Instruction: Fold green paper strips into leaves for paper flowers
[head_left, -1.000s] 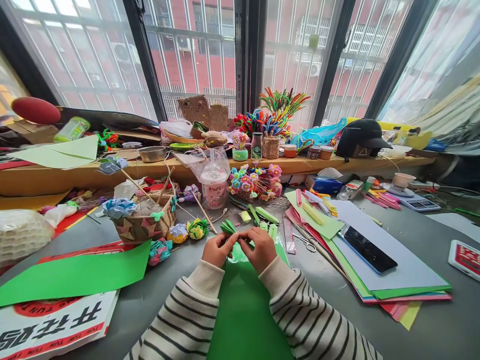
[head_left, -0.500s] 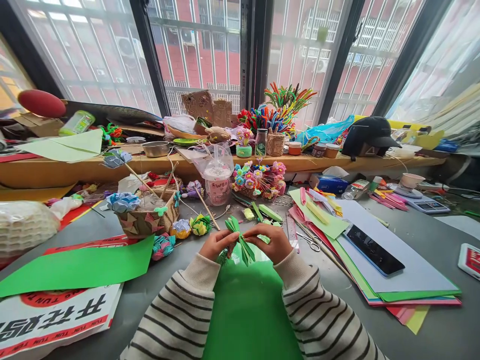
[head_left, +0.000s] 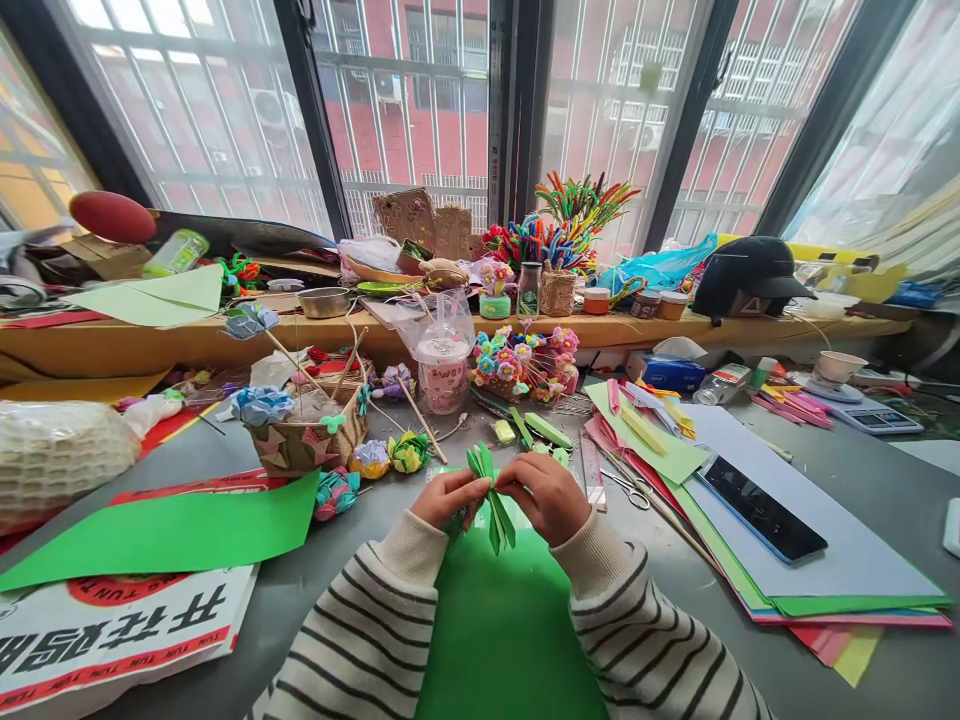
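Both hands worked at near centre of the grey table [head_left: 862, 480], striped sleeves [head_left: 360, 640] coming in from the near edge. Left hand [head_left: 448, 497] and right hand [head_left: 547, 495] each had a closed grip, fingertips pinched on the middle of a folded green paper bundle [head_left: 491, 495], narrow strips fanning out to the far side and the near side of the pinch. Bundle was held just above a green paper sheet [head_left: 502, 640] lying on the table right under the hands.

Left of the hands: a small basket [head_left: 304, 440] with paper flowers, a few loose folded paper flowers [head_left: 390, 455] beside it, a large green sheet [head_left: 165, 535] over a red-and-white printed bag [head_left: 112, 630]. Just beyond the hands, loose green paper strips [head_left: 544, 430] and a plastic cup [head_left: 444, 372]. Right of the hands: a ruler [head_left: 592, 470], scissors [head_left: 628, 487], then a stack of coloured paper [head_left: 810, 570] with a dark phone [head_left: 761, 508] lying on top. Far side: a wooden ledge [head_left: 90, 345] crowded with craft stuff, pipe cleaners [head_left: 559, 225], a black cap [head_left: 746, 272], windows behind
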